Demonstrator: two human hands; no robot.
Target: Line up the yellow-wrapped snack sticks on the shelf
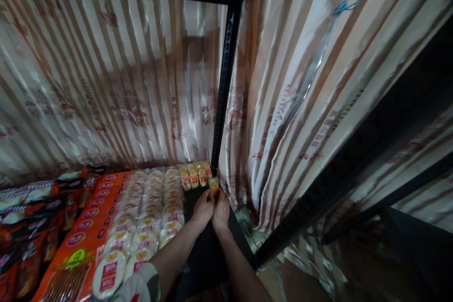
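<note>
Both my hands meet at the back right corner of a dark shelf. My left hand and my right hand close from either side on a small yellow snack packet, which stands upright between my fingertips. Just behind and to its left is a row of matching yellow packets with red labels. Left of my forearms, rows of round white crackers in clear wrappers run from front to back.
Orange snack packs and dark red bags lie farther left. A black upright post stands behind my hands, and another dark beam slants along the right. Striped plastic sheeting hangs behind the shelf.
</note>
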